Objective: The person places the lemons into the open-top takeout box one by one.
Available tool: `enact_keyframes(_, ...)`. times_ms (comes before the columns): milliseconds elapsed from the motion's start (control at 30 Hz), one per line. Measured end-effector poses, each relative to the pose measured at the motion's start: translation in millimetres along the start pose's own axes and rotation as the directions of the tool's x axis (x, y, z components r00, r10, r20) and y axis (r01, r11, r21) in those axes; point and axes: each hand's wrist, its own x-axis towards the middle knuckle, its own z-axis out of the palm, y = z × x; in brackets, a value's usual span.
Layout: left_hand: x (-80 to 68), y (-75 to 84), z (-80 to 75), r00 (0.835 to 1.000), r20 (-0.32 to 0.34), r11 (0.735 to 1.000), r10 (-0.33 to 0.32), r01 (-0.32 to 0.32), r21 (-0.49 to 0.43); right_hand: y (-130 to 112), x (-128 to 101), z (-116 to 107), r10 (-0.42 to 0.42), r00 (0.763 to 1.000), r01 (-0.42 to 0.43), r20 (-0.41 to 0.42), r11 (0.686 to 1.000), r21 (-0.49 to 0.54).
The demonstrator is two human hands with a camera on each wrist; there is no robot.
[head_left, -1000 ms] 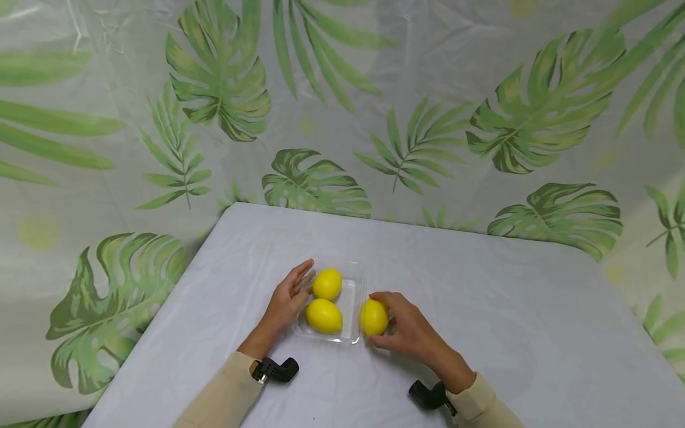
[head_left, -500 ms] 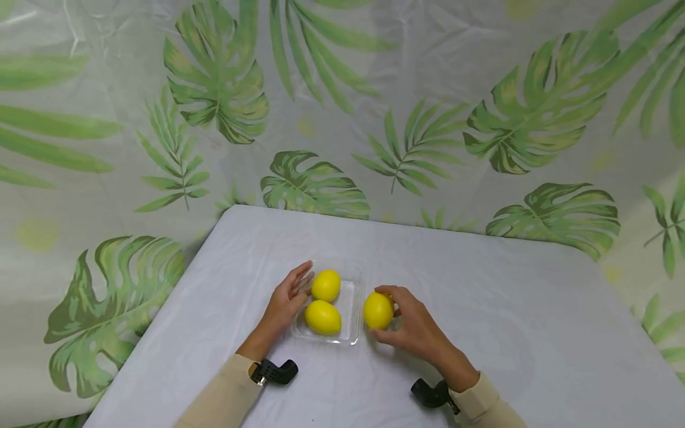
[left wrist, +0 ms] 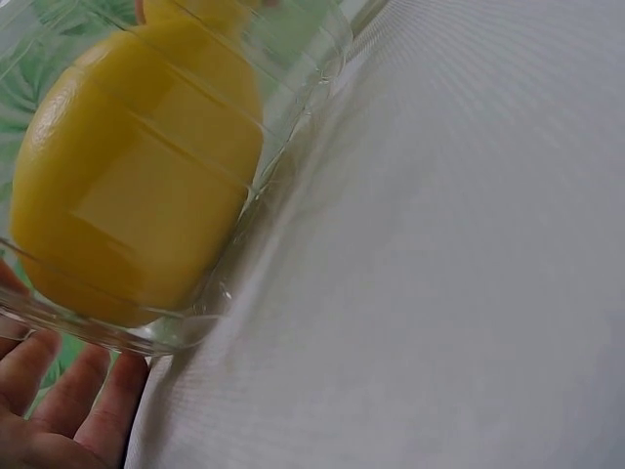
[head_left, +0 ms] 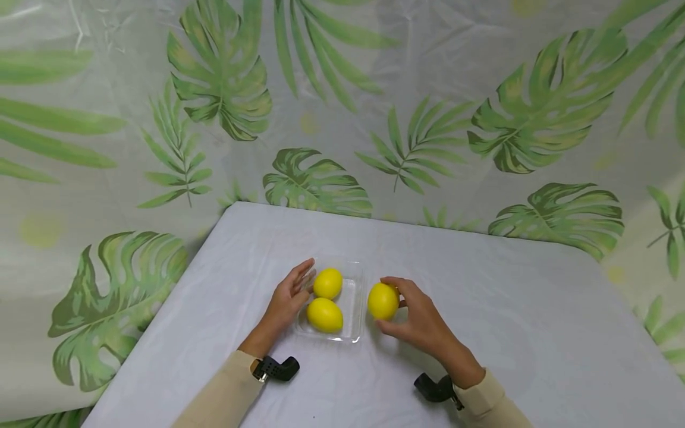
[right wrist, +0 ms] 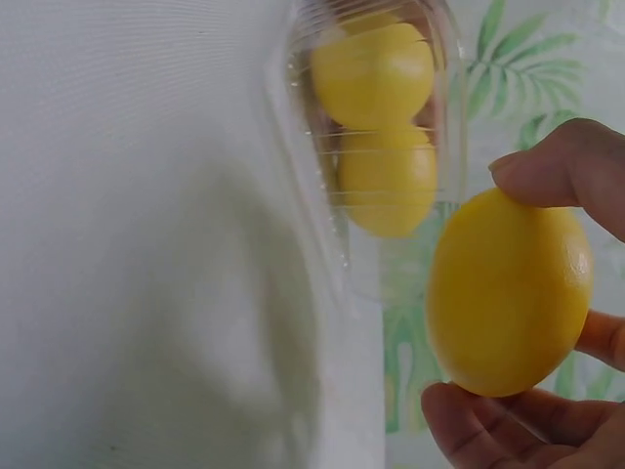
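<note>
In the head view, two yellow lemons, a far lemon (head_left: 328, 283) and a near lemon (head_left: 324, 315), lie in the left half of a clear plastic container (head_left: 351, 309). My left hand (head_left: 285, 302) rests against the container's left side, fingers fairly straight; in the left wrist view fingertips (left wrist: 119, 381) touch its wall. With thumb and fingers my right hand (head_left: 418, 315) pinches a third lemon (head_left: 383, 301), apart from the container's right side. The right wrist view shows this held lemon (right wrist: 510, 293) above the tabletop, thumb on one end and fingers on the other.
A white cloth (head_left: 514, 315) covers the table. Behind it hangs a leaf-printed sheet (head_left: 417, 77). Black wrist cameras, a left one (head_left: 282, 369) and a right one (head_left: 432, 387), sit on the wrists by beige sleeves.
My right hand has carried its lemon slightly away to the right and farther from me, widening the gap to the container. The left hand and the two lemons in the container stay put.
</note>
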Motion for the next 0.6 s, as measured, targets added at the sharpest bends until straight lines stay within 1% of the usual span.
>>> enact_keyframes(100, 2.6, -10.0, -1.8, 1.0, -0.002, 1.0, 0.003, -0.003, -0.01, -2.0, 2.7, -1.6, -0.011, 1.0, 0.011, 0.011, 1.0, -0.001)
enact_keyframes(200, 5.0, -21.8, -4.1, 1.0, -0.012, 1.0, 0.011, -0.011, -0.01, -4.9, 7.3, -2.5, -0.036, 0.999, 0.035, 0.016, 0.999, 0.003)
enact_keyframes(267, 5.8, -27.0, -5.0, 1.0, -0.02, 1.0, 0.014, -0.014, -0.004, -7.1, 10.8, -2.5, -0.055, 0.998, 0.055, 0.012, 0.998, 0.007)
enact_keyframes(400, 6.1, -29.7, -5.4, 0.999, -0.033, 1.0, 0.019, -0.019, 0.009, -11.0, 18.0, -0.3, -0.085, 0.996, 0.085, 0.01, 0.996, 0.015)
enact_keyframes(600, 6.7, -30.8, -4.8, 0.999, -0.026, 0.999, 0.033, -0.033, 0.0, -15.3, 25.7, 6.1, -0.107, 0.994, 0.106, 0.031, 0.994, 0.026)
